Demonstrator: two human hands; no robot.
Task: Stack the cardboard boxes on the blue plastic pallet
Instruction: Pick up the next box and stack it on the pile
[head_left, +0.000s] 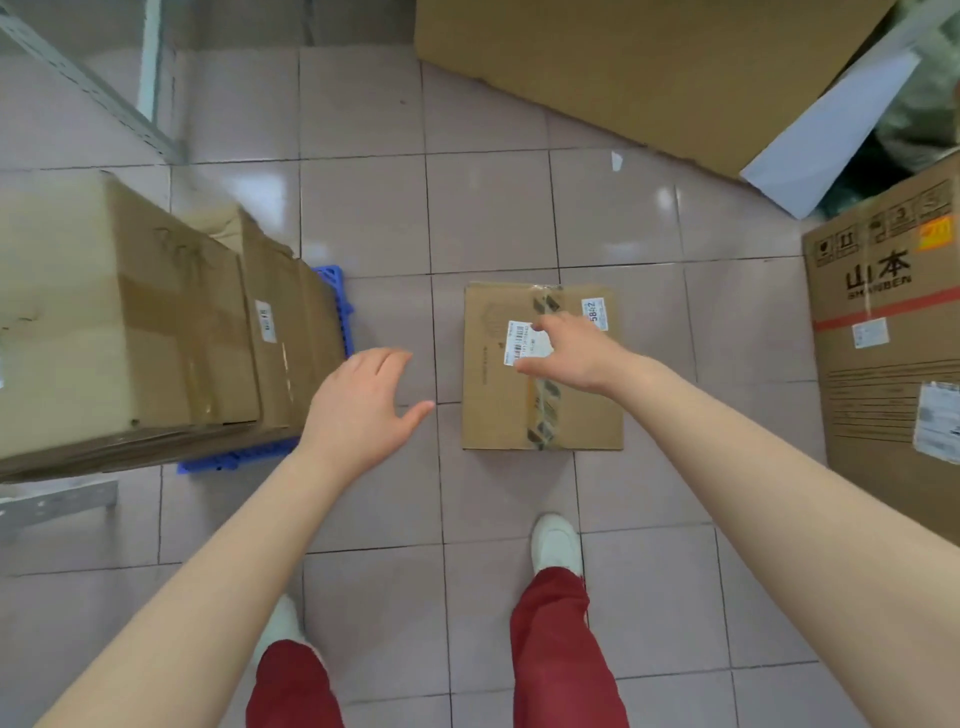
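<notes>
On my left I see the stack of brown cardboard boxes (156, 322) on the blue plastic pallet (340, 306), 1 small taped brown cardboard box (540, 410) on the pink tiled floor (363, 218), my right hand (576, 353) above it and left hand (358, 405) beside it, fingers spread, empty.

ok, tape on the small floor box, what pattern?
Clear tape with dark printed blocks, running down the small box; head view.
</notes>
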